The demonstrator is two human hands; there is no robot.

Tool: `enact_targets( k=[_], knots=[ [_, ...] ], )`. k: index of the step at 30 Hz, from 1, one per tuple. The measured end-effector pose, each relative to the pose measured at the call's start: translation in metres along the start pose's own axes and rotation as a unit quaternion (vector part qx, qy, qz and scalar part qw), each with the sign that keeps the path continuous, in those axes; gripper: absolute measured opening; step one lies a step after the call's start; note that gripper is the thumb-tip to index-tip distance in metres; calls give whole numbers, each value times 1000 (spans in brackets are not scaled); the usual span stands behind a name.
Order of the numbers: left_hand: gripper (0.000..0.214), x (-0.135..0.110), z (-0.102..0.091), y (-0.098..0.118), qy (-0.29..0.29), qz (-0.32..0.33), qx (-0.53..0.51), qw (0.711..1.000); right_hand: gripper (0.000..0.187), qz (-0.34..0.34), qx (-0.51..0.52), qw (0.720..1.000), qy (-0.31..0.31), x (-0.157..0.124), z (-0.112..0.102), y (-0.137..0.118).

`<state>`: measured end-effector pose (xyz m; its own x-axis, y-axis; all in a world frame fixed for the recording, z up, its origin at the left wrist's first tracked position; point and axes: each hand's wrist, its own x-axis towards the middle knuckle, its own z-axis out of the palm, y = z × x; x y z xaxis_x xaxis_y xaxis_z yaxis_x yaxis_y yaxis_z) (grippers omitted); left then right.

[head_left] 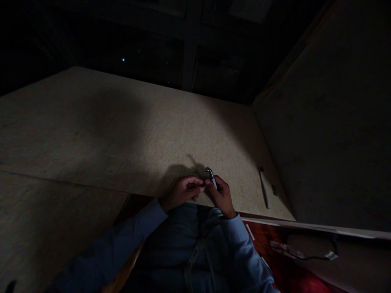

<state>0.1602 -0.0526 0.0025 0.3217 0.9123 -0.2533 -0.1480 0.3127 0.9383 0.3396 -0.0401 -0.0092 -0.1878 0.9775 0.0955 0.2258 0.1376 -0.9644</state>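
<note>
My right hand (222, 197) is closed round a small tool (212, 178) with a shiny, bent metal head and a pale and dark handle. The tool's head points up and away from me, above the table's near edge. Close beside it, my left hand (187, 189) has its thumb and fingers pinched together, their tips almost touching the right thumb. Something small and dark seems to sit between the fingertips, but it is too dim to name. Both hands are over the front edge of the table (183, 126).
To the right on the table lie a thin white stick with a dark end (264, 189) and a small dark green object (274, 190). A dark panel (330, 122) rises along the right side. A black cable (308, 257) shows below the edge, at lower right.
</note>
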Motion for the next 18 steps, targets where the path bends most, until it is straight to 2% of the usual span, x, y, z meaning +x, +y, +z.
enact_targets(
  k=[8,18],
  knots=[
    [58,-4,-2,-6,-23,37,3,999,32,0,14,1000,-8,0,0,0],
    [61,-4,-4,-7,-37,34,2,999,36,8,3,1000,-13,0,0,1]
  ],
)
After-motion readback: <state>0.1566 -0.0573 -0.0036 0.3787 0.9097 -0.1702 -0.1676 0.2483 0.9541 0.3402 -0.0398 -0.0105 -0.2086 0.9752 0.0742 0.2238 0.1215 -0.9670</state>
